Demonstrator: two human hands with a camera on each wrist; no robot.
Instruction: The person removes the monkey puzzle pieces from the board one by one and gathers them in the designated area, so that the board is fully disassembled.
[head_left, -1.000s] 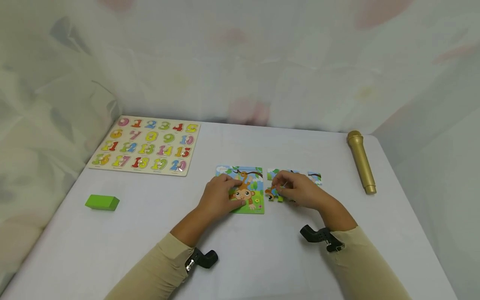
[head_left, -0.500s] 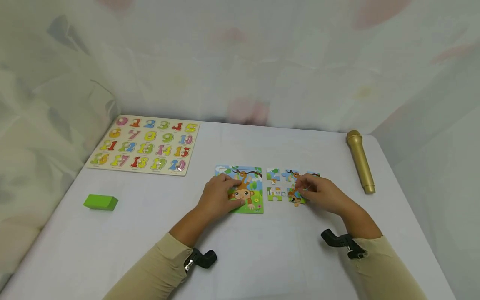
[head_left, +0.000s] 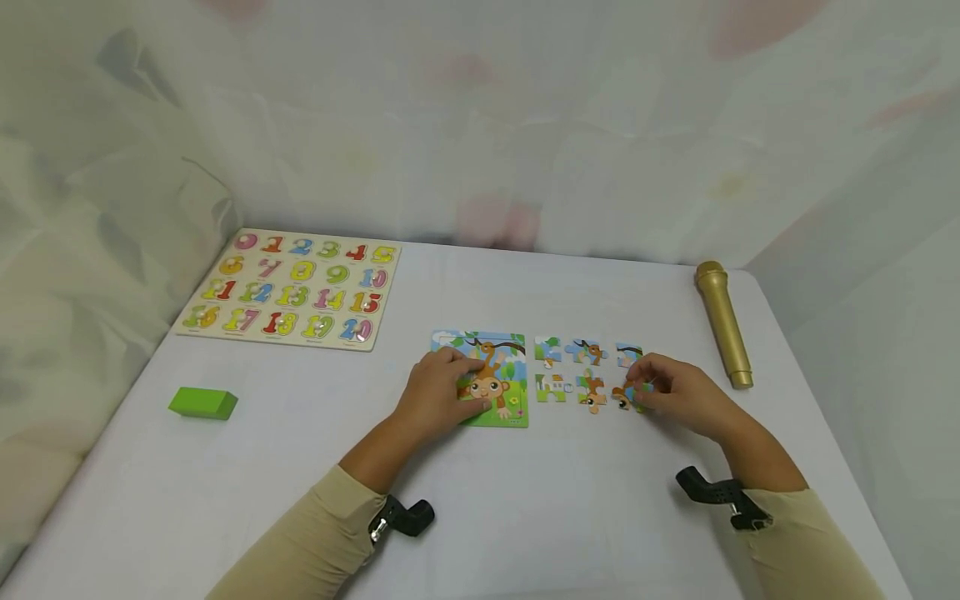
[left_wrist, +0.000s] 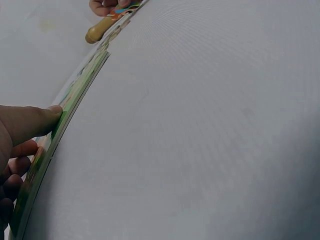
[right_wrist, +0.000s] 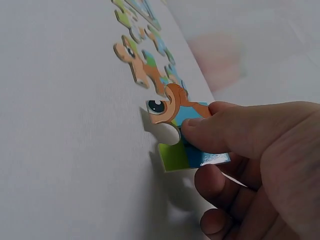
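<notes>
While the left hand (head_left: 438, 393) rested, thumb spread, on the monkey board (head_left: 512, 379), the right hand (head_left: 678, 396) pinched a puzzle piece (right_wrist: 186, 114), loose pieces (head_left: 591, 386) lying to its left.

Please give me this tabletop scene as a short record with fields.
Left hand: rests on the monkey board
Right hand: pinches a piece showing an eye
Other pieces: five, right of the monkey board, three in the far row, two in the near
Number board: far left
Green block: left, nearer than the number board
Microphone: gold, far right
</notes>
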